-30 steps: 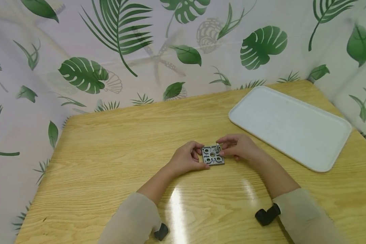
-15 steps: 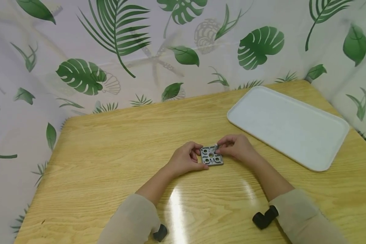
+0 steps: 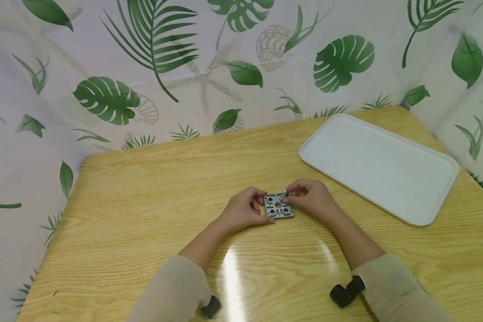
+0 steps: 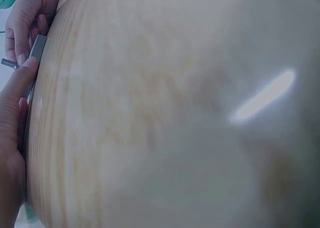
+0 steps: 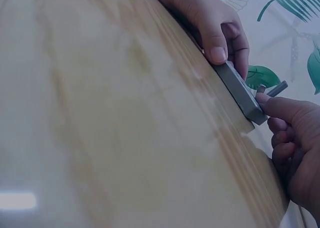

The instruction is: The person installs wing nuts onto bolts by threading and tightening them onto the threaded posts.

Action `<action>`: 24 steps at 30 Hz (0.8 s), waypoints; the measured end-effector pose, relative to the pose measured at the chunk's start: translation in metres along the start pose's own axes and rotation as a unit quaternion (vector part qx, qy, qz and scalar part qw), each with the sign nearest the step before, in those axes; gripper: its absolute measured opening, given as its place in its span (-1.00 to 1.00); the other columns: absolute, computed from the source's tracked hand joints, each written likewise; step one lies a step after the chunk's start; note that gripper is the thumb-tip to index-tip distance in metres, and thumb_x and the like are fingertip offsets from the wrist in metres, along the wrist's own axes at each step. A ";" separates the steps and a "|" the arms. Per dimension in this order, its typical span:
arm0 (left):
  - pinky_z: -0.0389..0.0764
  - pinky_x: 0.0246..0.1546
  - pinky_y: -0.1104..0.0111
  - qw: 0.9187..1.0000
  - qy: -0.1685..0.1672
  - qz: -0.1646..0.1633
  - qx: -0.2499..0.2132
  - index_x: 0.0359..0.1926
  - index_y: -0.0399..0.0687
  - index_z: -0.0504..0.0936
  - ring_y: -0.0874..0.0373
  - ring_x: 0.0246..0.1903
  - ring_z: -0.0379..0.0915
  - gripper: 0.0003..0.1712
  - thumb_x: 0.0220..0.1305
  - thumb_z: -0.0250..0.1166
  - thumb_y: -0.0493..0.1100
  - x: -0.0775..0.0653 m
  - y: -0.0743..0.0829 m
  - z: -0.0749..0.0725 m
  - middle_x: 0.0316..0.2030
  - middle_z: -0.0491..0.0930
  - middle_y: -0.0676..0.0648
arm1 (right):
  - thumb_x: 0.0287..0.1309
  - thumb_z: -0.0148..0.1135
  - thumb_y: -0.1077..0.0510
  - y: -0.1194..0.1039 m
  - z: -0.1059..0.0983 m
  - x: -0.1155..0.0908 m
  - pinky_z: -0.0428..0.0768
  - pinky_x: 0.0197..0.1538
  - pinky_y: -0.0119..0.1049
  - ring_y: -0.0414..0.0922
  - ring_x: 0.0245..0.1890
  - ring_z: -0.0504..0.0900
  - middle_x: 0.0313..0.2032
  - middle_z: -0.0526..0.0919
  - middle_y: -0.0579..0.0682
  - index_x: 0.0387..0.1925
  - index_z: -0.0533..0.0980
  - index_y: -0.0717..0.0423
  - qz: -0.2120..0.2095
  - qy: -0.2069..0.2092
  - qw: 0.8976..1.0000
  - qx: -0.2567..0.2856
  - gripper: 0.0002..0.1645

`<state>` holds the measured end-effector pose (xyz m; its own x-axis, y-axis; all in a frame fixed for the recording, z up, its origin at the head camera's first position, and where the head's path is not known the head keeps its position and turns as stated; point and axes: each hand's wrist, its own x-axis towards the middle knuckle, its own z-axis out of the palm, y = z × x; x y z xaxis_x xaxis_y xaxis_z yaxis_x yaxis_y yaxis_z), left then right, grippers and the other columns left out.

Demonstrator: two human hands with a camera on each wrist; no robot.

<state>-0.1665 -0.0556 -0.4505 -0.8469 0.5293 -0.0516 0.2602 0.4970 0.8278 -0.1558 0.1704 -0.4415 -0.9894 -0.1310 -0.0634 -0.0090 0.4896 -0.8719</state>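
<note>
A square grey metal plate (image 3: 279, 214) with several round holes lies on the wooden table. My left hand (image 3: 245, 209) grips its left side, with the thumb along the near edge and fingers at the far edge. At the plate's far right corner a small metal bolt (image 3: 284, 193) sticks up; in the right wrist view the threaded shank of the bolt (image 5: 278, 88) shows. My right hand (image 3: 311, 196) pinches the bolt low down between thumb and fingers. The fingers hide its lower end. The left wrist view shows the plate (image 4: 38, 47) edge-on under the left thumb.
A white rectangular tray (image 3: 380, 165) lies at an angle on the right of the table (image 3: 157, 192). A leaf-patterned cloth (image 3: 209, 58) hangs behind and beside the table. Black devices (image 3: 347, 291) are fixed at both sleeves.
The right fingers and thumb have closed in around the bolt, and the hand has shifted slightly left. The left hand keeps its grip on the plate. The whole view has drifted slightly.
</note>
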 end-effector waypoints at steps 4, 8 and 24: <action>0.56 -0.35 0.52 1.000 0.000 -0.001 0.005 0.06 -0.06 0.48 0.27 -0.40 0.45 -0.28 -0.15 0.57 0.00 0.000 0.001 -0.001 -0.24 0.50 0.07 | -0.03 0.44 0.14 -0.002 0.001 -0.001 0.48 -0.41 -0.45 -0.19 -0.48 0.49 -0.48 0.58 -0.01 -0.27 0.60 0.25 0.007 0.004 1.000 -0.004 -0.69; 0.56 -0.34 0.51 1.000 0.001 -0.005 0.005 0.06 -0.06 0.48 0.27 -0.39 0.45 -0.28 -0.15 0.57 0.00 0.000 0.000 -0.001 -0.24 0.49 0.07 | -0.04 0.44 0.14 -0.003 0.002 0.001 0.49 -0.40 -0.45 -0.20 -0.46 0.50 -0.47 0.57 -0.02 -0.27 0.60 0.24 0.019 0.002 1.000 -0.003 -0.69; 0.61 -0.29 0.51 0.999 -0.004 -0.004 -0.047 0.13 -0.20 0.45 0.23 -0.33 0.44 -0.20 -0.18 0.58 -0.16 -0.004 -0.011 -0.006 -0.22 0.46 -0.02 | 0.10 0.35 0.12 -0.001 -0.020 0.009 0.54 -0.54 -0.34 -0.20 -0.58 0.44 -0.36 0.56 0.06 -0.05 0.49 0.33 0.058 -0.127 0.989 0.053 -0.54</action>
<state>-0.1690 -0.0674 -0.4559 -0.8444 0.5321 -0.0622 0.2092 0.4343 0.8761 -0.1674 0.1858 -0.4315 -0.9143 -0.2978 -0.2745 0.1312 0.4234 -0.8964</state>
